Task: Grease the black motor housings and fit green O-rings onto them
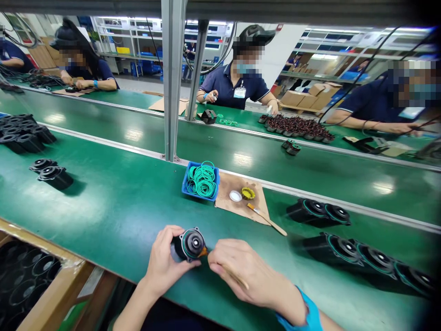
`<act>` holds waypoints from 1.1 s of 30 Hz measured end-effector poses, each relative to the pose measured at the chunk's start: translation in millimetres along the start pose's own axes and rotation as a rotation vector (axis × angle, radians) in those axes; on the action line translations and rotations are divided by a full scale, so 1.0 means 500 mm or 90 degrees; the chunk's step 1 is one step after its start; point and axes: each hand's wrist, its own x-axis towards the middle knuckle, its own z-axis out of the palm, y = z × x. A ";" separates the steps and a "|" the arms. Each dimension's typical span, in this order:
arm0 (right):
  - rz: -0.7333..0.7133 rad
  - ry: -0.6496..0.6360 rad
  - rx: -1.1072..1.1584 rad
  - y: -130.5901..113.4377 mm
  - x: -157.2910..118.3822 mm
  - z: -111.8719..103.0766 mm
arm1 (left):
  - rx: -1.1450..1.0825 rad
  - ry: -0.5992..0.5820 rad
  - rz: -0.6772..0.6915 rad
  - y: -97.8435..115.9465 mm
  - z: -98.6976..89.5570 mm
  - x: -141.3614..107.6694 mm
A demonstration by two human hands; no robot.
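My left hand [162,264] is wrapped round a black cylindrical motor housing [192,242], its round end facing up with a green ring about the raised centre. Between the fingers of my right hand [243,271] is a wooden-handled brush [237,278]. Its orange bristles meet the right edge of the housing, partly hidden by my fingers. Beyond my hands stands a blue bin [186,189] of green rubber rings [203,179]. Beside it, a stained cardboard sheet [225,183] bears a white lid [235,196], a yellow-rimmed pot [248,193] and a second brush [267,219].
Several ringed housings [344,248] stand at right; more black housings [55,177] stand at left. A carton [57,292] of black parts sits lower left. A metal post [170,92] rises behind the bin. Across the conveyor [213,151], co-workers [237,78] sit at another bench.
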 end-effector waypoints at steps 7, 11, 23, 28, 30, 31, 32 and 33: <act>0.122 0.187 0.221 0.010 -0.026 -0.026 | -0.134 -0.164 -0.083 -0.019 -0.032 0.000; 0.131 0.101 0.249 0.021 -0.018 -0.027 | -0.191 -0.319 -0.008 -0.030 -0.051 0.010; -0.008 -0.114 0.220 0.065 0.053 0.048 | -0.114 -0.122 -0.092 -0.083 -0.069 -0.003; 0.103 -0.034 0.044 0.044 0.007 0.033 | -0.070 -0.094 -0.082 -0.129 -0.079 -0.009; 0.226 0.065 -0.059 0.042 -0.033 0.000 | -0.050 -0.088 -0.068 -0.145 -0.081 -0.010; 0.294 0.113 -0.127 0.045 -0.057 -0.021 | -0.042 -0.086 -0.061 -0.150 -0.082 -0.011; 0.359 0.155 -0.199 0.052 -0.081 -0.043 | -0.034 -0.083 -0.053 -0.153 -0.082 -0.011; 0.417 0.189 -0.270 0.064 -0.106 -0.066 | -0.026 -0.079 -0.047 -0.153 -0.081 -0.010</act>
